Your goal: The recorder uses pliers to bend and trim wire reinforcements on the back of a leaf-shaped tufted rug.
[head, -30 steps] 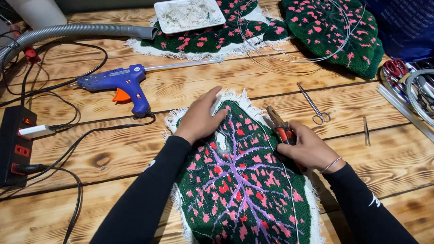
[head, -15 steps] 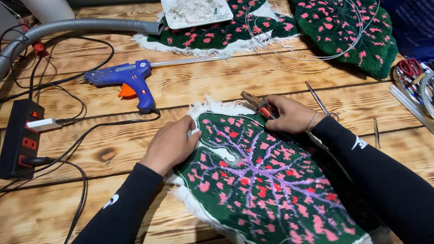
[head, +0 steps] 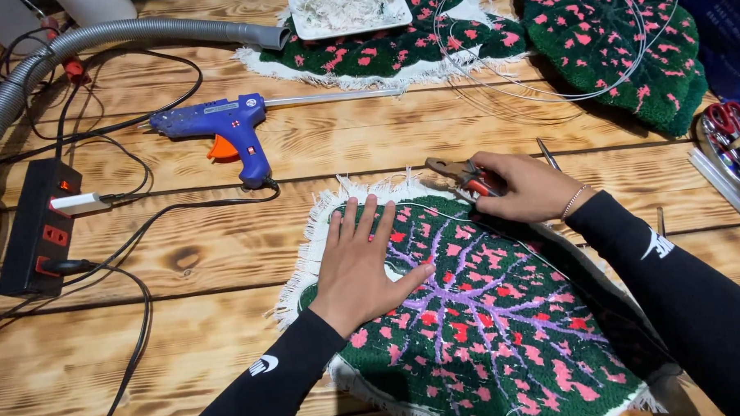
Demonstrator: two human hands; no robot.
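Nearest the camera, at six o'clock, a tufted leaf-shaped rug in dark green with pink spots and purple veins lies on the wooden table, its lower edge cut off by the frame. The left hand lies open and flat on the rug's upper left part, fingers spread toward twelve o'clock, hiding the pattern beneath. At one o'clock from it, the right hand is closed around red-handled pliers, whose jaws point toward nine o'clock over the rug's fringe; the handles are mostly hidden in the fist. A thin wire runs along the rug's edge there, hard to follow. Farther off, at eleven o'clock, a blue glue gun rests on the boards. At nine o'clock sits a black power strip, and beyond it a grey hose. Farthest, at twelve o'clock, a white tray sits on another rug, cropped at the top.
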